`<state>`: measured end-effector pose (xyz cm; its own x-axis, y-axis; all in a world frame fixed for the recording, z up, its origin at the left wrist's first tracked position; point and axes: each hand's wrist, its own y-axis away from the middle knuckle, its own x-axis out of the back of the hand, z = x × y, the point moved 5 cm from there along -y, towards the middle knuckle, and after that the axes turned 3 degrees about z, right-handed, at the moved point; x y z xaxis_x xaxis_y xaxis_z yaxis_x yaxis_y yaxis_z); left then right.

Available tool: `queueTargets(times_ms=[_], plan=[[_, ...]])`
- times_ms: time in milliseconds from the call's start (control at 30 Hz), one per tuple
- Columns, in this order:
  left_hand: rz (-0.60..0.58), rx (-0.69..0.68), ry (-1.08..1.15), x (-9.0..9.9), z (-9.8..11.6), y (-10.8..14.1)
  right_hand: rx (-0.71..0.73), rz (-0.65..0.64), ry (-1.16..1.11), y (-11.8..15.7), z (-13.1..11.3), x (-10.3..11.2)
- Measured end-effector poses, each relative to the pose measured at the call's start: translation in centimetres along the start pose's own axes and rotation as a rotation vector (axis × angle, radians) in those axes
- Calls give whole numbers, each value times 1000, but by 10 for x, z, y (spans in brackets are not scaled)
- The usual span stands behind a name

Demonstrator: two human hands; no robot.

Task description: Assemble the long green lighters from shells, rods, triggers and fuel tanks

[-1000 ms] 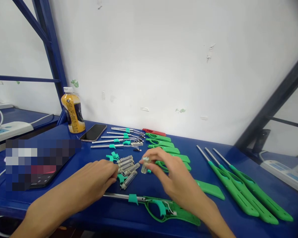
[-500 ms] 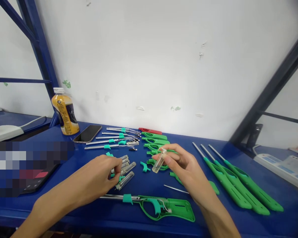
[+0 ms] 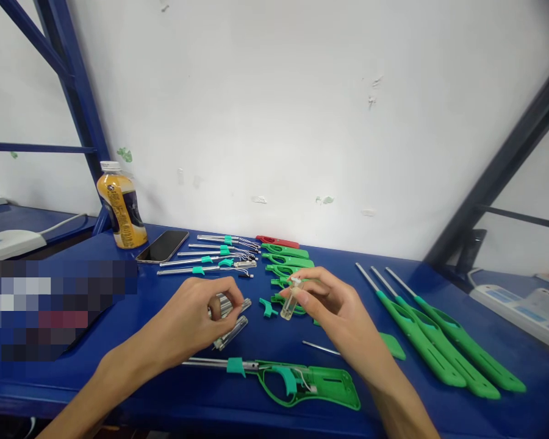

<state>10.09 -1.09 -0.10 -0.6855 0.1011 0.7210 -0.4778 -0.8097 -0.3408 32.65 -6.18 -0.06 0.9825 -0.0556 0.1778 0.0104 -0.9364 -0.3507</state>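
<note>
My right hand [image 3: 332, 302] pinches a clear lighter fuel tank [image 3: 289, 303] with a white top, held tilted above the table. My left hand [image 3: 205, 311] is closed in a pinch over several clear fuel tanks [image 3: 232, 334] lying on the table; whatever is between its fingertips is too small to make out. In front of both hands lies an opened green lighter shell [image 3: 341, 384], with a metal tube, a teal collar [image 3: 235, 366] and a teal trigger [image 3: 286, 379] set in it. A loose teal trigger [image 3: 268, 308] rests between my hands.
Metal tubes with wires [image 3: 187, 269] lie in a row at the back, beside green shell halves [image 3: 286, 250] and a red one [image 3: 277, 241]. Three assembled green lighters [image 3: 432, 347] lie right. A phone [image 3: 163, 246] and a yellow bottle [image 3: 122, 207] stand back left.
My left hand has moved right, from over the fuel tanks towards the one in my right hand, its fingers now pinched. My right hand has shifted slightly left with its fuel tank.
</note>
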Motion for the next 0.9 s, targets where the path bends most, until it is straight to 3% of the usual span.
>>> queueTargets(times_ms=[167, 533, 733, 900], plan=[[25, 1, 156, -2, 5, 1, 92, 37, 160, 1, -2, -5], [89, 160, 430, -5, 14, 2, 288, -22, 397, 6, -8, -21], [-16, 238, 596, -11, 19, 9, 462, 14, 462, 12, -13, -25], [-12, 240, 631, -13, 20, 9, 520, 43, 472, 13, -17, -26]])
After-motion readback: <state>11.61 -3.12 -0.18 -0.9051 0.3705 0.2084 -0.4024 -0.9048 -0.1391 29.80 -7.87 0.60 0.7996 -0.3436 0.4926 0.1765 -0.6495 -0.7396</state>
